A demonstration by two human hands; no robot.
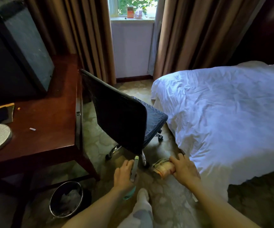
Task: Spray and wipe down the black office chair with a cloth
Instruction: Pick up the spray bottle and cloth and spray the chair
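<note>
The black office chair stands between the desk and the bed, its back turned toward me and its patterned blue seat beyond. My left hand grips a spray bottle just below the chair's back, nozzle pointing up at it. My right hand holds a folded orange cloth low to the right of the chair's chrome base. The bottle's lower body is mostly hidden behind my hand.
A dark wooden desk with a television stands at the left. A metal waste bin sits under its corner. A bed with white sheets fills the right side. Curtains frame a window ahead. My socked foot is on the carpet.
</note>
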